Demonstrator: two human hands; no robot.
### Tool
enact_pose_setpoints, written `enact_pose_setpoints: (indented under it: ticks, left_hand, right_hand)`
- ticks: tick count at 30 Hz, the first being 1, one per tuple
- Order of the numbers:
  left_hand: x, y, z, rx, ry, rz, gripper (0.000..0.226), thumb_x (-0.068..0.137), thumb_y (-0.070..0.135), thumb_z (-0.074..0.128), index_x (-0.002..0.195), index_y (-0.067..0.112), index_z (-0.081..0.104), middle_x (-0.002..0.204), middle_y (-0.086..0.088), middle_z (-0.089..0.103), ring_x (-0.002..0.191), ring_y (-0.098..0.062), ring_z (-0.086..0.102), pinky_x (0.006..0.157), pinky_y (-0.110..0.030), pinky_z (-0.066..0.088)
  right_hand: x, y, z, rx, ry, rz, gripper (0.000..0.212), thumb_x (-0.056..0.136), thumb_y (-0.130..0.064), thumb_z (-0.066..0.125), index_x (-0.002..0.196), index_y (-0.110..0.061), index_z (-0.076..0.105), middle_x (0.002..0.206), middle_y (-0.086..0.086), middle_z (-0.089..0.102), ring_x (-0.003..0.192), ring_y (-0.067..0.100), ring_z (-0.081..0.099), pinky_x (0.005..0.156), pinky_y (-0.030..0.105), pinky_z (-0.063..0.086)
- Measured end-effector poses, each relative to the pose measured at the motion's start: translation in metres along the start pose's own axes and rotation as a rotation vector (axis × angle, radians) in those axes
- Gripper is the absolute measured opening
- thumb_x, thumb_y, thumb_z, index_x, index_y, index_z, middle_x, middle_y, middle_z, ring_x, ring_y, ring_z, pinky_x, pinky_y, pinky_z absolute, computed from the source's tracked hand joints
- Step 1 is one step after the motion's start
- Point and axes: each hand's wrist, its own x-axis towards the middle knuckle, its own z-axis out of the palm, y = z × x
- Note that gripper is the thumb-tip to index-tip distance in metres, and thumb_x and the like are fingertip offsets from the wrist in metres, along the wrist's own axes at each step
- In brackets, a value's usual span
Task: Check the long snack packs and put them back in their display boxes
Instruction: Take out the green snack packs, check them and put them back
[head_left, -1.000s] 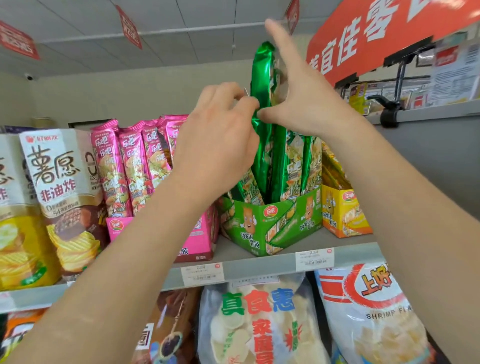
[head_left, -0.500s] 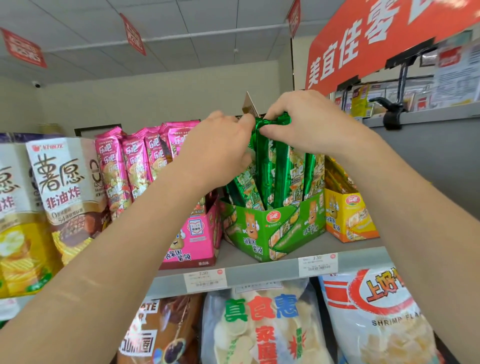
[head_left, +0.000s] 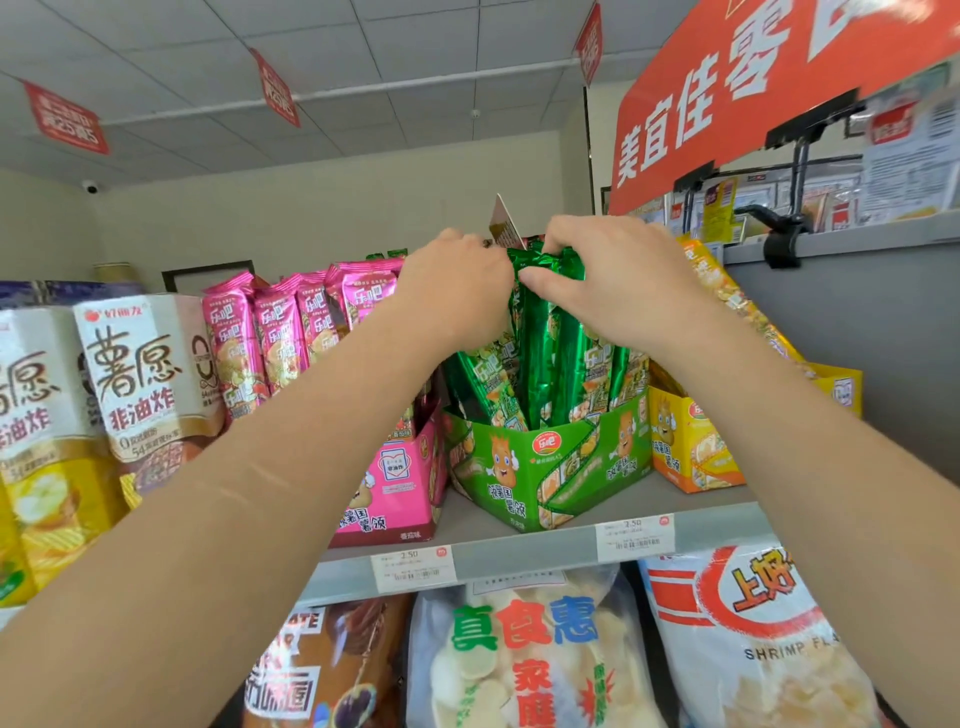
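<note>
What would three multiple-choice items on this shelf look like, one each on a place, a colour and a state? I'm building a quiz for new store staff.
1. Where does the green box stand?
A. Left of the pink box
B. Between the pink box and the yellow box
C. On the lower shelf

2. What colour is the pack being handled?
A. Green
B. Pink
C. Yellow

3. What is the pack's state?
A. Lying flat on the shelf
B. Held high above the box
C. Upright in the green box, top pinched by the left hand and right hand

Answers: 1 B, pink sits left, yellow right; 2 A, green foil shows; 3 C, both hands grip its top.
</note>
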Motion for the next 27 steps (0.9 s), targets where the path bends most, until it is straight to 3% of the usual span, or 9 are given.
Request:
enact_pose_setpoints:
  ticks: [3,5,8,11,15,18,20,23,27]
  left_hand:
    - [0.004,0.001,-0.002,-0.053,-0.037,-0.087,0.027,0.086,0.016,0.059,0.068,0.011,0.039,0.066,-0.004,0.047,0.059,-0.021,0.041,0.062,-0.038,0.044]
    - [0.003,0.002,-0.005,-0.125,0.003,-0.156,0.031,0.082,0.011,0.062,0.065,0.013,0.036,0.063,-0.003,0.043,0.061,-0.025,0.046,0.059,-0.036,0.039]
    - [0.003,0.001,-0.013,-0.300,0.062,-0.222,0.005,0.079,0.008,0.062,0.081,0.008,0.058,0.075,-0.005,0.057,0.081,-0.033,0.058,0.065,-0.036,0.040]
    - [0.002,0.004,-0.018,-0.572,0.132,-0.315,0.027,0.078,0.008,0.068,0.102,0.018,0.076,0.095,-0.005,0.073,0.094,-0.029,0.065,0.079,-0.034,0.052]
    - [-0.006,0.010,-0.013,-0.745,0.226,-0.316,0.022,0.082,0.009,0.070,0.097,0.024,0.078,0.078,0.007,0.067,0.092,-0.027,0.065,0.071,-0.027,0.048]
    - [-0.008,0.011,-0.007,-0.713,0.311,-0.293,0.016,0.092,0.015,0.063,0.104,0.023,0.069,0.102,0.002,0.069,0.095,-0.026,0.063,0.076,-0.034,0.048]
    - [-0.011,0.012,-0.008,-0.670,0.459,-0.302,0.016,0.096,0.015,0.055,0.109,0.021,0.063,0.102,0.001,0.067,0.089,-0.026,0.061,0.076,-0.038,0.048]
    - [-0.019,0.014,-0.018,-0.765,0.912,-0.236,0.018,0.094,0.003,0.051,0.107,0.008,0.063,0.102,-0.001,0.061,0.091,-0.012,0.054,0.077,-0.028,0.046]
    - [-0.038,0.026,-0.029,-0.823,1.278,-0.082,0.016,0.091,-0.009,0.053,0.101,-0.003,0.063,0.102,-0.006,0.056,0.098,-0.016,0.053,0.076,-0.037,0.053]
  right_hand:
    - [0.001,0.003,-0.001,0.024,-0.025,-0.012,0.016,0.095,-0.044,0.052,0.099,-0.029,0.050,0.102,-0.006,0.060,0.105,0.025,0.056,0.083,0.042,0.039]
    - [0.001,0.006,-0.005,0.068,-0.080,0.008,0.023,0.095,-0.043,0.053,0.116,-0.032,0.054,0.117,-0.005,0.065,0.111,0.026,0.057,0.092,0.044,0.043]
    - [0.003,0.008,-0.012,0.111,-0.152,0.003,0.034,0.096,-0.041,0.053,0.130,-0.037,0.054,0.130,-0.006,0.062,0.120,0.026,0.054,0.100,0.049,0.042]
    - [0.004,0.007,-0.015,0.127,-0.180,-0.008,0.032,0.095,-0.040,0.054,0.127,-0.035,0.059,0.127,-0.001,0.064,0.119,0.028,0.055,0.098,0.048,0.043]
    - [0.001,0.008,-0.014,0.137,-0.159,-0.013,0.025,0.095,-0.039,0.054,0.117,-0.031,0.063,0.113,-0.001,0.068,0.109,0.028,0.058,0.093,0.048,0.045]
    - [-0.001,0.009,-0.010,0.138,-0.120,-0.017,0.032,0.094,-0.041,0.054,0.125,-0.032,0.051,0.123,-0.002,0.064,0.115,0.027,0.057,0.096,0.048,0.043]
    - [-0.002,0.011,-0.004,0.131,-0.074,-0.025,0.034,0.093,-0.043,0.056,0.122,-0.026,0.046,0.119,-0.002,0.063,0.108,0.027,0.059,0.091,0.045,0.044]
    - [-0.005,0.012,0.001,0.128,0.036,-0.032,0.031,0.090,-0.042,0.061,0.105,-0.023,0.042,0.105,-0.006,0.043,0.085,0.021,0.049,0.076,0.038,0.034]
    - [-0.013,0.009,0.009,0.113,0.195,-0.031,0.030,0.087,-0.042,0.066,0.105,-0.021,0.055,0.113,-0.004,0.051,0.110,0.019,0.049,0.086,0.038,0.029]
